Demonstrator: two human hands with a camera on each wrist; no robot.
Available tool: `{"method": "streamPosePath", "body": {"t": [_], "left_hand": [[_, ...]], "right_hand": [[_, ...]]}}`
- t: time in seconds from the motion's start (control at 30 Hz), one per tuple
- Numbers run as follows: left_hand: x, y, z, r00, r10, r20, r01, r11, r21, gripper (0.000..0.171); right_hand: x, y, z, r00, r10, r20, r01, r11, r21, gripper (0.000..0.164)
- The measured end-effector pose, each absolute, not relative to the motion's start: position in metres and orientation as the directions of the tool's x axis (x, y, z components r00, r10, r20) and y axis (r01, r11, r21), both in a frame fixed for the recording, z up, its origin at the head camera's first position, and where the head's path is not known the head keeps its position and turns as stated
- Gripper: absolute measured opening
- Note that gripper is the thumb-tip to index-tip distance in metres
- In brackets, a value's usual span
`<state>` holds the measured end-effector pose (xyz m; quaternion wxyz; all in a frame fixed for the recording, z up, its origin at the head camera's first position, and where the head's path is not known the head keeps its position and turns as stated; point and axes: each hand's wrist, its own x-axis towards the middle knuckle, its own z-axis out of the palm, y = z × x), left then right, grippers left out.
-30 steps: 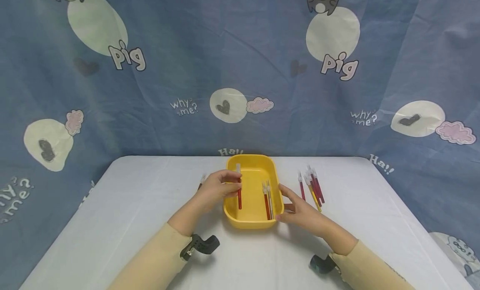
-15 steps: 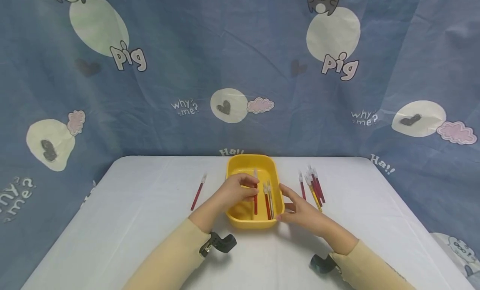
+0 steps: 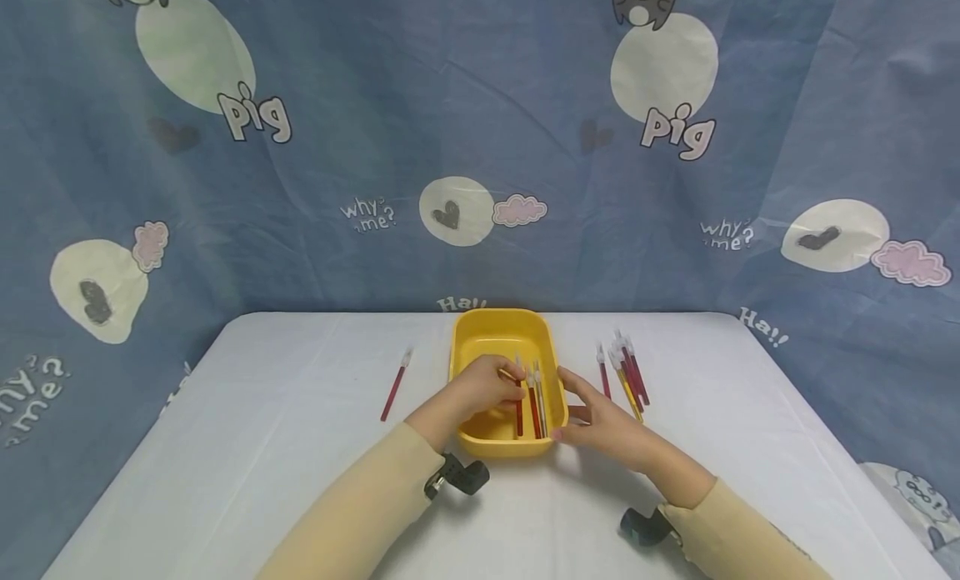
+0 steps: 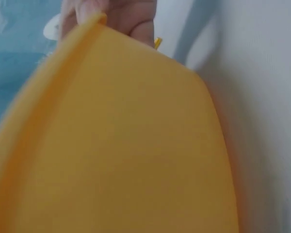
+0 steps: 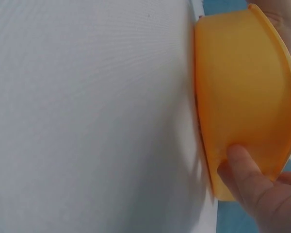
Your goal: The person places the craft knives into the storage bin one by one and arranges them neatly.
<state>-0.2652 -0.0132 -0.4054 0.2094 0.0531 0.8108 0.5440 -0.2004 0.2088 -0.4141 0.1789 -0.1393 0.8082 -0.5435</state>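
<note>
In the head view, my left hand (image 3: 480, 388) reaches inside the yellow plastic tray (image 3: 480, 320) and pinches a slim red pen-like stick (image 3: 519, 417) upright in the picture. Just right of it lie another red stick (image 3: 534, 415) and a silver one (image 3: 540, 401), both with clear tips. My right hand (image 3: 603, 426) grips the tray's near right corner, fingers spread along the side. In the left wrist view, the thumb of the right hand (image 4: 126, 19) sits over the rim. The right wrist view shows fingertips (image 5: 238, 154) against the outer wall.
A single dark red stick (image 3: 393, 392) lies on the white table (image 3: 300, 413) left of the tray. Several red sticks and a yellow stick (image 3: 630, 392) lie to the right, behind the right hand. A blue printed cloth (image 3: 360, 263) hangs behind the table.
My left hand has moved right inside the tray with the red stick, bringing it beside the other two. The stick on the left table has come into full view. The right hand stays put.
</note>
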Motion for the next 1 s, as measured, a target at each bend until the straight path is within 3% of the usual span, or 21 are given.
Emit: {"method": "streamPosePath", "body": {"t": [1.0], "left_hand": [[-0.265,-0.006,-0.418,-0.886,0.328,-0.326,-0.145,0.473,0.869,0.016]], "right_hand": [[-0.201,0.209,-0.415,-0.903,-0.398,-0.162,0.004,0.369,-0.929,0.094]]}}
